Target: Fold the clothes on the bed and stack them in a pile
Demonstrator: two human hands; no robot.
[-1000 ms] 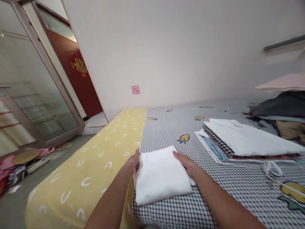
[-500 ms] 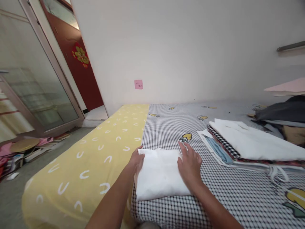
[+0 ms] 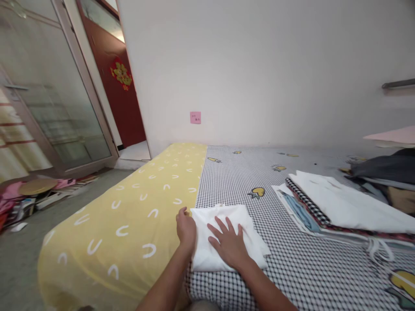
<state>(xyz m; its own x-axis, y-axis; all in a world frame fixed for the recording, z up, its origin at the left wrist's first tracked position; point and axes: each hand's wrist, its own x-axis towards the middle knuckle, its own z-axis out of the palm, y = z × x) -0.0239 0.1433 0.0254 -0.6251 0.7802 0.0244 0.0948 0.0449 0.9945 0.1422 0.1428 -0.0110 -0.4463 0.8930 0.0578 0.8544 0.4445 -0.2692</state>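
A folded white cloth (image 3: pixel 240 218) lies on the black-and-white checked sheet (image 3: pixel 308 263) near the bed's front edge. My right hand (image 3: pixel 228 242) rests flat on top of the cloth, fingers spread. My left hand (image 3: pixel 186 227) is at the cloth's left edge, fingers curled against it where the checked sheet meets the yellow sheet (image 3: pixel 129 220).
A stack of folded fabrics (image 3: pixel 337 207) topped with white cloth lies to the right, with dark clothes (image 3: pixel 385 168) behind it. A white wall with a pink note (image 3: pixel 195 117) stands behind the bed. Left are a glass door, a red door and clutter (image 3: pixel 29 198) on the floor.
My right hand has slid from the cloth's right edge onto its top, pressing it flat. My left hand stays at the left edge. The view has shifted a little.
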